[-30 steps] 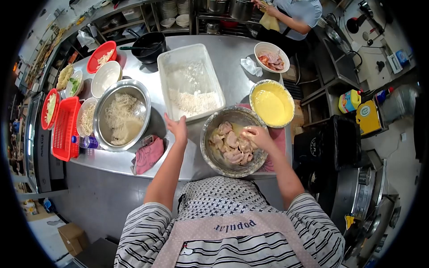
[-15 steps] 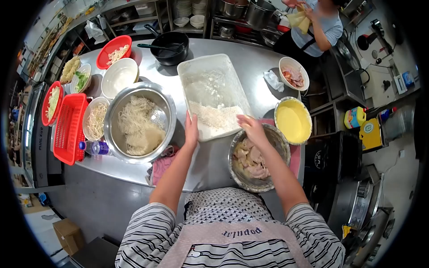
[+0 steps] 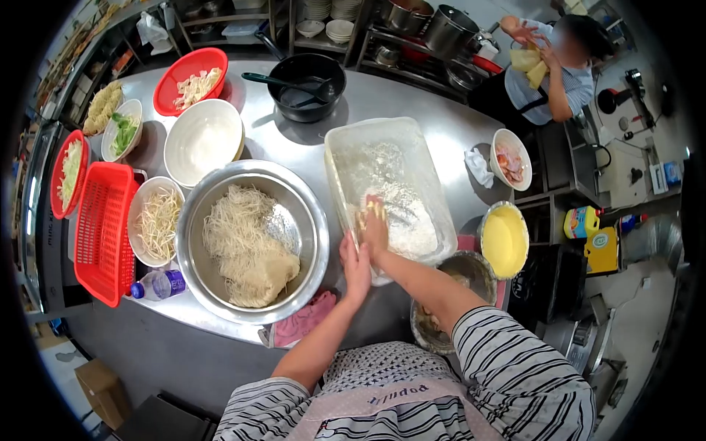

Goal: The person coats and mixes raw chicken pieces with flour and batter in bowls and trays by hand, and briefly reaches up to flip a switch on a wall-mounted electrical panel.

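A white rectangular tub (image 3: 341, 165) with white flour (image 3: 414, 234) in it rests on the steel table. My left hand (image 3: 356, 266) grips the tub's near left edge from outside. Inside the tub, my right hand (image 3: 373, 224) lies against the left side, fingers stretched out and coated with flour and batter. My right forearm crosses over a metal bowl (image 3: 482, 278) with pale meat pieces, hiding most of it. A bowl of yellow batter (image 3: 505, 242) stands to the right of that bowl.
A large steel bowl of noodles (image 3: 250, 242) stands left of the tub. Beyond are a black pan (image 3: 305, 81), a white bowl (image 3: 204, 143), red baskets (image 3: 110, 235) and bean sprouts (image 3: 158, 224). A pink cloth (image 3: 305, 320) lies at the near edge. Another person (image 3: 544, 73) stands at the back right.
My right hand has moved left, from the tub's right corner to its left side inside. The flour is spread differently. My view has shifted, and the left hand stays on the tub.
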Action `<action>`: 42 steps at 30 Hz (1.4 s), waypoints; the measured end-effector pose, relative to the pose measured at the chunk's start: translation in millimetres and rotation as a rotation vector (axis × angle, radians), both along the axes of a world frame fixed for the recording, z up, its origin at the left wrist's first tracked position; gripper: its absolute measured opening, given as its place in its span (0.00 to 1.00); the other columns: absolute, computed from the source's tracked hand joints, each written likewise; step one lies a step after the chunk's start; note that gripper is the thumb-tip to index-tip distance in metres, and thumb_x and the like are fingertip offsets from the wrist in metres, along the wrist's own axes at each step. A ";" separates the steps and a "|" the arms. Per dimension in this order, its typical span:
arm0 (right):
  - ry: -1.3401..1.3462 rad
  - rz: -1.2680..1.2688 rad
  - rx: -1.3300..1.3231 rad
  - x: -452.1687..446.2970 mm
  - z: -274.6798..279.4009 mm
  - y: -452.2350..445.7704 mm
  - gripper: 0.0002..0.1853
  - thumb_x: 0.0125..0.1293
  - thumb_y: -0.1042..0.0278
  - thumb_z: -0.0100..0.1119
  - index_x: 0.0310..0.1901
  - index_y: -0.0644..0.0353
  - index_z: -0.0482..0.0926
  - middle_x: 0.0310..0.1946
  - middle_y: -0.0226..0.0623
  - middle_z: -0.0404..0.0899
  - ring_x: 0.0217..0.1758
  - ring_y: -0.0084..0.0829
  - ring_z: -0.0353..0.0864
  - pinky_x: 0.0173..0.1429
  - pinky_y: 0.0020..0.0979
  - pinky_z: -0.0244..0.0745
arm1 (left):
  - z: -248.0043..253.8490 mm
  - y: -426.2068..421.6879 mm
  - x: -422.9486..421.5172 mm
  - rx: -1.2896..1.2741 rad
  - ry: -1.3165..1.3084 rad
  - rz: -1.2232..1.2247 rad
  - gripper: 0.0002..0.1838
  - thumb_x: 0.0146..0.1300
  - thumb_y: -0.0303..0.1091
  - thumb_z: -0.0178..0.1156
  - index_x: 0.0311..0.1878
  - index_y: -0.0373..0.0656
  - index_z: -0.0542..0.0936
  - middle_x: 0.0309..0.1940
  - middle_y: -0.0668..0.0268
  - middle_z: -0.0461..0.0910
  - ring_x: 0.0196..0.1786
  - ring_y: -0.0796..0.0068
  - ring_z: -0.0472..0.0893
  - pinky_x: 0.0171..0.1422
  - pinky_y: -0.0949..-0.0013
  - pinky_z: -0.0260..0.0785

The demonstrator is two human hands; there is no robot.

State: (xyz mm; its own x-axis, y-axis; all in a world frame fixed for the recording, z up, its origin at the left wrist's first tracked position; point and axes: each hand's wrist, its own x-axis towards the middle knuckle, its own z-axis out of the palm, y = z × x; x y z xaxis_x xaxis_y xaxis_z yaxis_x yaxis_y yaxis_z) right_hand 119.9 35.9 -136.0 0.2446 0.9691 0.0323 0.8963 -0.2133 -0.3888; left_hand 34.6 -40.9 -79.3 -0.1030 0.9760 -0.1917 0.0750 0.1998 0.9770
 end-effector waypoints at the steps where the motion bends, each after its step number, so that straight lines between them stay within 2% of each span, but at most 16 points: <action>1: 0.127 0.086 0.047 -6.5 4.1 4.0 0.28 0.66 0.58 0.45 0.64 0.63 0.60 0.66 0.52 0.57 0.71 0.48 0.50 0.72 0.39 0.48 | 0.9 0.2 -2.6 -0.010 0.016 0.000 0.29 0.67 0.39 0.47 0.69 0.39 0.56 0.62 0.49 0.57 0.65 0.54 0.58 0.69 0.62 0.49; 4: 0.216 0.160 0.166 -10.7 6.2 11.1 0.23 0.63 0.62 0.47 0.60 0.55 0.69 0.59 0.46 0.68 0.64 0.46 0.64 0.66 0.34 0.60 | -1.4 1.5 -0.1 0.010 -0.035 -0.016 0.29 0.66 0.37 0.48 0.69 0.39 0.56 0.61 0.49 0.58 0.64 0.54 0.59 0.68 0.61 0.49; 6: 0.489 0.121 -0.160 -5.3 0.5 11.1 0.19 0.65 0.61 0.48 0.55 0.55 0.75 0.53 0.46 0.75 0.54 0.42 0.76 0.57 0.33 0.68 | -2.5 2.4 3.1 0.010 0.043 -0.030 0.27 0.68 0.33 0.45 0.69 0.38 0.55 0.58 0.53 0.59 0.61 0.61 0.61 0.66 0.68 0.52; 9: 0.814 -0.082 -0.031 -17.9 -2.2 9.1 0.17 0.65 0.58 0.50 0.49 0.58 0.79 0.44 0.41 0.81 0.43 0.36 0.81 0.46 0.30 0.72 | -5.9 0.4 4.1 0.035 0.069 -0.023 0.27 0.68 0.32 0.44 0.69 0.38 0.55 0.59 0.54 0.59 0.61 0.62 0.61 0.66 0.68 0.52; 10: 0.819 -0.090 -0.034 -20.2 0.3 8.6 0.17 0.65 0.58 0.50 0.49 0.58 0.79 0.44 0.41 0.81 0.43 0.36 0.81 0.46 0.30 0.72 | -7.2 0.2 4.5 0.017 0.009 -0.007 0.27 0.67 0.33 0.44 0.69 0.38 0.56 0.59 0.52 0.58 0.62 0.59 0.60 0.66 0.65 0.51; 12: 1.304 -0.395 -0.166 -26.1 20.2 9.6 0.17 0.65 0.56 0.53 0.47 0.59 0.79 0.38 0.38 0.81 0.38 0.30 0.79 0.39 0.27 0.71 | -10.5 -0.6 4.3 -0.001 -0.043 0.000 0.27 0.67 0.35 0.45 0.68 0.38 0.57 0.59 0.51 0.58 0.62 0.56 0.59 0.67 0.62 0.49; 13: 1.308 -0.402 -0.162 -25.3 29.8 10.3 0.17 0.65 0.56 0.53 0.47 0.59 0.79 0.38 0.38 0.81 0.38 0.30 0.79 0.39 0.27 0.71 | -12.2 -1.2 4.8 0.000 -0.067 0.019 0.27 0.67 0.34 0.44 0.68 0.38 0.57 0.59 0.51 0.58 0.62 0.57 0.59 0.67 0.63 0.50; 15: 1.707 -0.601 -0.284 -18.2 38.2 8.7 0.16 0.64 0.56 0.54 0.44 0.60 0.79 0.33 0.34 0.80 0.34 0.30 0.78 0.37 0.27 0.72 | -7.9 -0.4 4.6 0.003 -0.088 0.032 0.26 0.67 0.33 0.43 0.68 0.38 0.57 0.59 0.52 0.58 0.62 0.58 0.59 0.67 0.63 0.50; 16: 1.713 -0.601 -0.279 -16.3 41.7 8.2 0.16 0.64 0.56 0.54 0.44 0.60 0.79 0.33 0.34 0.80 0.34 0.30 0.78 0.37 0.27 0.72 | -5.3 0.0 3.8 0.004 -0.091 0.040 0.26 0.68 0.32 0.43 0.68 0.37 0.57 0.59 0.52 0.58 0.62 0.58 0.59 0.67 0.64 0.51; 19: 2.330 -0.647 -0.302 -8.4 42.2 7.2 0.16 0.67 0.55 0.50 0.44 0.59 0.76 0.37 0.36 0.79 0.36 0.33 0.79 0.40 0.33 0.76 | -1.7 -0.2 0.3 0.005 -0.071 0.035 0.25 0.68 0.32 0.42 0.68 0.38 0.58 0.59 0.52 0.59 0.62 0.60 0.61 0.66 0.66 0.52; 24: 2.398 -0.606 -0.124 -0.6 40.2 20.0 0.13 0.69 0.59 0.49 0.45 0.60 0.76 0.38 0.36 0.80 0.41 0.33 0.80 0.46 0.33 0.77 | 1.5 2.4 -3.8 0.017 0.025 -0.014 0.25 0.70 0.35 0.41 0.68 0.39 0.58 0.58 0.52 0.60 0.61 0.62 0.63 0.66 0.67 0.54; 34: 2.645 -0.021 0.012 76.7 96.9 -31.2 0.12 0.68 0.61 0.49 0.40 0.60 0.78 0.35 0.38 0.82 0.39 0.34 0.81 0.47 0.34 0.78 | 7.0 4.6 -6.8 0.010 0.149 0.027 0.27 0.72 0.44 0.40 0.65 0.33 0.61 0.62 0.49 0.64 0.65 0.62 0.64 0.68 0.68 0.53; 37: 2.700 -0.141 0.103 124.5 118.3 -83.2 0.15 0.69 0.57 0.46 0.41 0.60 0.77 0.33 0.38 0.81 0.34 0.34 0.81 0.41 0.34 0.79 | -3.7 8.8 -6.6 0.121 0.125 0.045 0.27 0.71 0.44 0.41 0.64 0.33 0.63 0.56 0.47 0.70 0.58 0.59 0.70 0.63 0.65 0.58; 38: 2.703 -0.036 0.049 145.0 121.2 -107.1 0.12 0.68 0.62 0.50 0.37 0.60 0.79 0.33 0.38 0.82 0.38 0.35 0.82 0.47 0.34 0.78 | -1.3 7.6 -5.6 0.110 0.124 0.034 0.27 0.71 0.44 0.41 0.64 0.33 0.63 0.56 0.47 0.70 0.58 0.59 0.70 0.63 0.65 0.58; 40: 2.641 -0.295 0.162 173.0 119.7 -154.9 0.12 0.68 0.62 0.50 0.38 0.61 0.78 0.34 0.38 0.82 0.38 0.36 0.81 0.48 0.34 0.77 | 7.1 7.3 -2.6 0.160 0.056 0.035 0.26 0.70 0.43 0.42 0.64 0.32 0.63 0.55 0.48 0.71 0.57 0.59 0.71 0.62 0.66 0.59; 42: 2.271 -0.594 0.329 177.6 110.6 -198.6 0.14 0.67 0.60 0.51 0.41 0.64 0.77 0.35 0.39 0.80 0.42 0.36 0.80 0.52 0.34 0.76 | -0.7 7.7 -1.9 0.141 0.085 0.066 0.26 0.71 0.43 0.42 0.63 0.32 0.64 0.55 0.49 0.71 0.57 0.61 0.71 0.62 0.67 0.59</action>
State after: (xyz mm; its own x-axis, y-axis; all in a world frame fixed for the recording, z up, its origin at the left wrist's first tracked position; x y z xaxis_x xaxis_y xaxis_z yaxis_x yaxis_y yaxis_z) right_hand 297.5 -162.8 -25.4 0.2431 0.8293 -0.5032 -0.9354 0.0632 -0.3479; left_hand 32.8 -33.1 -79.9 -0.1774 0.9833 -0.0418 0.1495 0.0689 0.9864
